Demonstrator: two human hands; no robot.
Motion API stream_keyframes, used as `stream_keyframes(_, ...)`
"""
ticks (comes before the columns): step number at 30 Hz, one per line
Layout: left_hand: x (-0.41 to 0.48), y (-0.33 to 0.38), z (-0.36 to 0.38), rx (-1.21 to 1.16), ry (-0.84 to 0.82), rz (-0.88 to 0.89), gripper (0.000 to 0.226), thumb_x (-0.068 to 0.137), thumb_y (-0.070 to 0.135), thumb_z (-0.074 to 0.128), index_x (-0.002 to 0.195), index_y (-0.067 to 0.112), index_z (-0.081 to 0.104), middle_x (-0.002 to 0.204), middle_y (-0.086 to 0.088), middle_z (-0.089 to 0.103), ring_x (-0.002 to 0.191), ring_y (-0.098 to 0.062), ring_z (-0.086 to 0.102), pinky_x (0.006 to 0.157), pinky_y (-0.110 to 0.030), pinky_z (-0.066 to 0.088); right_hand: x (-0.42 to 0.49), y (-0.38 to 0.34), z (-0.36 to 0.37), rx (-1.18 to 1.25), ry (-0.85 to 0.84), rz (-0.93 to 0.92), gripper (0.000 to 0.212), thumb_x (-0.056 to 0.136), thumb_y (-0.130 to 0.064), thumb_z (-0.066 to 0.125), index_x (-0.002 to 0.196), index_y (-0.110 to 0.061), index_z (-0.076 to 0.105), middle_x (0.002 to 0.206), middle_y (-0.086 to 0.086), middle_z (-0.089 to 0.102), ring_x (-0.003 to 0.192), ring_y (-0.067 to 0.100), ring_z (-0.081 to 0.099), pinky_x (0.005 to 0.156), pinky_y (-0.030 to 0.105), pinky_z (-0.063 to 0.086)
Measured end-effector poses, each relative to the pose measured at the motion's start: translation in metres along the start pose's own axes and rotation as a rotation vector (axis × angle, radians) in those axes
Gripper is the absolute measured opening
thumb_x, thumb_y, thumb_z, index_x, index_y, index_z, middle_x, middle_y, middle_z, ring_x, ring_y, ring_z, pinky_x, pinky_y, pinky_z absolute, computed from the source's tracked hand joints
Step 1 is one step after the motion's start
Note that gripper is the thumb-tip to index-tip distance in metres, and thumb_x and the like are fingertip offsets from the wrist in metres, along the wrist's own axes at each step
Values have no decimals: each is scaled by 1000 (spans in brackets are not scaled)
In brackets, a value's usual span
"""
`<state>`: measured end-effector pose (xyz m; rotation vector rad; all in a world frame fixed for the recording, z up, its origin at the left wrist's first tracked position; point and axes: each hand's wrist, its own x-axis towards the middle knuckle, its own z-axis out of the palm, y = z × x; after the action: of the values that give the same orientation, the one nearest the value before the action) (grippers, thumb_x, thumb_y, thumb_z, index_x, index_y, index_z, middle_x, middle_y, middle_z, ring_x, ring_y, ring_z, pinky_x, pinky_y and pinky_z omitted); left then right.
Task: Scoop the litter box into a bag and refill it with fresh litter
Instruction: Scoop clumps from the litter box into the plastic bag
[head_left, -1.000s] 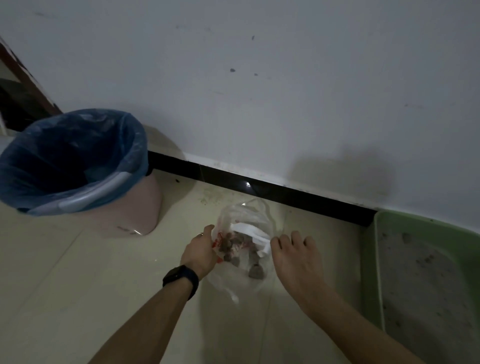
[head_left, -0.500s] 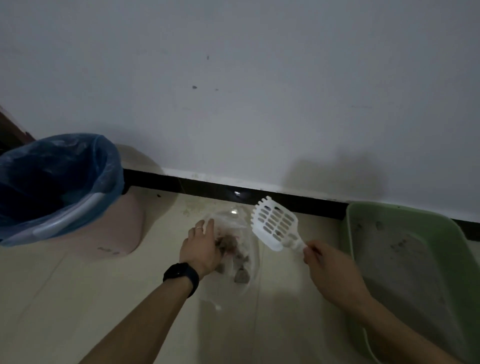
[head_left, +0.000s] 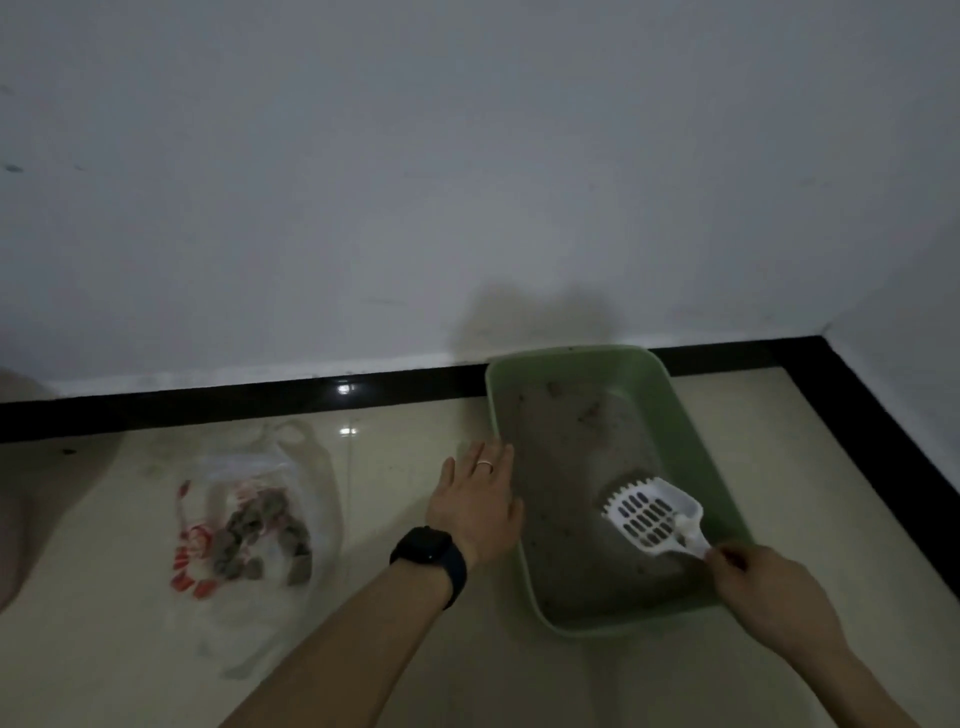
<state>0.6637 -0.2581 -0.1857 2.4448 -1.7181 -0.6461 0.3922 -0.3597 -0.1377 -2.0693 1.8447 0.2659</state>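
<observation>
Far left edge: a pale pink rounded shape (head_left: 15, 493), blurred, cut off by the frame. Cannot tell what it is.

Left of centre: a clear plastic bag (head_left: 314, 457) lies slumped on the pale tiled floor (head_left: 395, 649), red print along its left side. Dark grey-brown clumps (head_left: 249, 530) sit heaped inside it. The bag is well apart from both hands.

Centre: the left hand (head_left: 480, 499) is flat, fingers straight and close together, at the left rim of the litter box (head_left: 680, 431). Contact with the rim cannot be confirmed. There is a ring (head_left: 485, 464) on one finger and a dark watch (head_left: 428, 553) on the wrist.

Right of centre: the green litter box stands on the floor near a black baseboard (head_left: 208, 400), with grey litter (head_left: 561, 467) spread thin inside and a few dark bits at the far end.

Right: the right hand (head_left: 763, 587) has its fingers curled round the handle of a white slotted scoop (head_left: 649, 514). The scoop's head is inside the box over the litter, teeth pointing away from the person.
</observation>
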Motion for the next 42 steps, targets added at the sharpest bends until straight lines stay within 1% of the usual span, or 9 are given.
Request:
stream_keyframes(4, 9, 25, 31, -35, -52, -65, 64, 106, 33, 20, 155, 15, -15, 162, 1, -24, 151, -17, -14, 123, -44, -1, 8, 16, -4, -153, -45, -19, 33, 91, -48, 42, 73, -28, 61, 70, -6, 62, 65, 14, 60, 59, 27, 48)
stream_keyframes(11, 20, 11, 43, -35, -25, -95, 68, 104, 33, 22, 153, 16, -22, 159, 3, -31, 149, -14, -20, 120, -43, -8, 27, -7, 14, -263, -137, -124, 31, 89, -42, 42, 91, -23, 66, 83, 1, 64, 73, 20, 60, 61, 26, 45)
stream_keyframes(16, 44, 7, 30, -69, 47, -126, 83, 98, 34, 38, 153, 13, -21, 161, -1, -25, 150, -16, -18, 121, -43, -8, 32, -27, 55, -52, -271, -138, 22, 96, -31, 41, 88, -19, 58, 78, -1, 60, 72, 15, 60, 56, 27, 41)
stream_keyframes(23, 69, 11, 31, -61, 45, -172, 69, 104, 33, 24, 153, 13, -22, 157, -1, -34, 149, -17, -19, 121, -45, -5, 42, -83, 88, 386, -382, -17, 17, 101, -23, 41, 101, -13, 55, 90, 1, 58, 82, 16, 56, 73, 30, 44)
stream_keyframes(29, 71, 5, 46, 24, 97, -165, 69, 104, 32, 19, 150, 13, -29, 154, -3, -40, 146, -18, -27, 118, -43, -13, 77, -123, 89, 573, -300, 126, 31, 103, -21, 36, 121, -4, 55, 123, 18, 60, 110, 33, 58, 78, 28, 36)
stream_keyframes(32, 71, 3, 47, 42, 121, -152, 70, 103, 28, 21, 149, 12, -30, 154, -4, -39, 144, -16, -30, 118, -42, -14, 106, -133, 87, 563, -266, 115, 33, 102, -20, 37, 121, 0, 55, 128, 22, 58, 119, 37, 55, 79, 30, 37)
stream_keyframes(37, 73, -1, 52, 32, 170, -100, 76, 97, 23, 28, 150, 7, -24, 154, -7, -35, 144, -20, -28, 120, -43, -10, 143, -125, 87, 456, -222, 87, 35, 98, -24, 42, 119, -3, 60, 125, 23, 61, 116, 39, 57, 87, 35, 44)
stream_keyframes(40, 74, -4, 52, 43, 158, -72, 73, 88, 34, 2, 151, 6, -21, 155, -9, -33, 145, -22, -25, 121, -41, -9, 159, -107, 91, 354, -199, 21, 34, 98, -27, 40, 121, -8, 58, 120, 21, 63, 108, 38, 60, 87, 38, 48)
stream_keyframes(42, 74, -5, 52, 46, 138, -61, 80, 78, 38, -10, 151, 7, -22, 156, -10, -33, 146, -22, -25, 121, -41, -8, 164, -98, 94, 298, -151, -52, 31, 101, -28, 38, 120, -10, 55, 114, 18, 64, 99, 36, 60, 77, 36, 46)
